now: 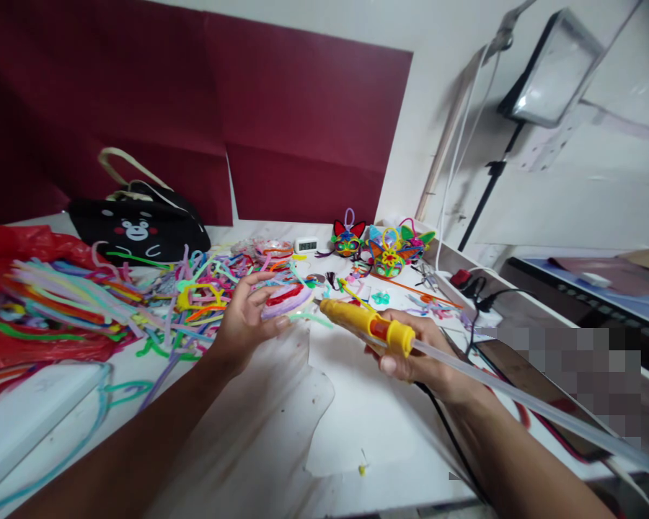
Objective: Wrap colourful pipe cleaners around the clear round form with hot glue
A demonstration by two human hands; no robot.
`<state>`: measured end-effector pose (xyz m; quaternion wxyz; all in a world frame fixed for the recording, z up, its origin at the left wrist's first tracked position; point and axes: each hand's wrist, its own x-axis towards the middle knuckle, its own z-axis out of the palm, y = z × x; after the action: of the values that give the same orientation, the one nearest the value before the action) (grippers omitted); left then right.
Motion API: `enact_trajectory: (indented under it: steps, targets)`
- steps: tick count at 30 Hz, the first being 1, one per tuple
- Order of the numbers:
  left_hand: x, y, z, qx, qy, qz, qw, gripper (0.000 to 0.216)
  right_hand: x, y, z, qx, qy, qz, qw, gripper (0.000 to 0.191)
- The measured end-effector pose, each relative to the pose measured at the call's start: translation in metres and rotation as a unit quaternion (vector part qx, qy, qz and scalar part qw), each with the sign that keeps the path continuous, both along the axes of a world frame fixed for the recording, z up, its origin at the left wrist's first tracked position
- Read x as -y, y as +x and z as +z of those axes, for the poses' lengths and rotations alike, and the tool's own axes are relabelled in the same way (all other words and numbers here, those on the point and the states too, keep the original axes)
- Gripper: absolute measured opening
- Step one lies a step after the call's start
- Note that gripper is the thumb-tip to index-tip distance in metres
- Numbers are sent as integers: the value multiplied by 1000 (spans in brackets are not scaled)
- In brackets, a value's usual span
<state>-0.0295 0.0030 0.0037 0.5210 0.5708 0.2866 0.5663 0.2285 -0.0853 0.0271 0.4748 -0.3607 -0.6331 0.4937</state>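
Observation:
My left hand [241, 324] is closed on a curved pipe-cleaner piece [288, 303], lilac at the rim with red inside. Its thumb is below and its fingers are behind and above. My right hand [427, 353] grips a yellow hot glue gun [351, 317], with the nozzle pointing left, close to the piece. Whether the nozzle touches it I cannot tell. A long clear glue stick [497, 380] runs out of the gun's back end. Under the hands lies a white sheet [357, 418] on the table.
Loose pipe cleaners [195, 288] are heaped at the left, beside a red plastic bag [11, 252]. Behind stand a black bag [140, 223], a small digital clock [306, 245] and several colourful animal-face ornaments [388, 256]. A phone-like device [535, 389] and a power strip [481, 313] lie at right.

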Motion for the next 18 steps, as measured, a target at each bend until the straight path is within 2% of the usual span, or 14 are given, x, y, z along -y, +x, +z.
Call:
enact_trajectory:
  steps: [8, 13, 18]
  targets:
    - [-2, -2, -1, -20, 10, 9, 1000, 73, 2, -3, 2, 2, -5, 8, 1000, 38]
    - [-2, -3, -3, -11, 10, -6, 1000, 74, 2, -1, -2, -10, -8, 29, 999, 36]
    - [-4, -4, -5, -1, 10, -22, 1000, 76, 2, 2, -2, 9, -6, 14, 1000, 36]
